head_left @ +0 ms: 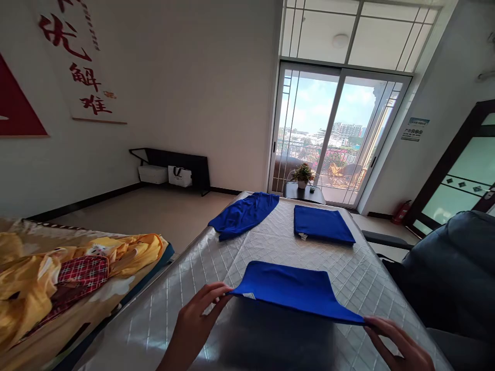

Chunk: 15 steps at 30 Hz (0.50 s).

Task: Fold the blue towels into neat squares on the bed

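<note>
A blue cloth is stretched between my two hands above a silvery quilted mattress. My left hand pinches its near left corner, close to a small white tag. The near right corner is pinched by my right hand. The cloth's near edge is lifted and casts a shadow, while its far part rests on the mattress. Farther back on the right lies a flat, folded blue cloth with a white tag. Another blue cloth lies loosely bunched at the far left edge.
To the left stands a bed with yellow bedding and a red plaid cloth. A dark armchair is close on the right. Beyond the mattress are a small table with a potted plant and a black bench.
</note>
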### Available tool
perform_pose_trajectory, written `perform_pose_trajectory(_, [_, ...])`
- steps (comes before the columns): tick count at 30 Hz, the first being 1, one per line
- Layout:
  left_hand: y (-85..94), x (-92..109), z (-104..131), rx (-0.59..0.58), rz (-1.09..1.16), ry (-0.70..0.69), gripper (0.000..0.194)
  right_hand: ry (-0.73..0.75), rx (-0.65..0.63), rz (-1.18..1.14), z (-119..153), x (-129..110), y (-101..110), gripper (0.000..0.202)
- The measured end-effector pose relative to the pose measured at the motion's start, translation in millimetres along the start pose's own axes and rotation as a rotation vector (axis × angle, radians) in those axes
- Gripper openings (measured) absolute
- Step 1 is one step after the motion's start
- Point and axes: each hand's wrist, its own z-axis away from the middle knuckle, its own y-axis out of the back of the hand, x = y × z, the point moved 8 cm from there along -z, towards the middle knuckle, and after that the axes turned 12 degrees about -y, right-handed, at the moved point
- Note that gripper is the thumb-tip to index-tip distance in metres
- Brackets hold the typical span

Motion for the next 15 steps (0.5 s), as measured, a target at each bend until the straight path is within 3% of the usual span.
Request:
perform_pose_trajectory(5, [52.9,38.9,-34.7,0.085,-0.047,-0.108,0.020,0.205,0.157,0.122,-20.1,-27.2,57.5,0.026])
perform_pose_trajectory(8, [69.3,44.1,-54.9,0.102,-0.032,-0.138,0.019,0.215,0.187,0.144,-35.3,-32.6,74.5,0.024])
perform_pose_trajectory(11, [63.4,26.1,-79.2,0.058,0.010,-0.102,0.024,0.189,0.212,0.229,-57.8,-44.1,74.6,0.026])
perform_pose_trajectory(15, [33.1,-12.7,-116.6,-0.008,0.053,-0.023,0.035,0.196,0.159,0.247,-102.0,-62.7,50.3,0.026])
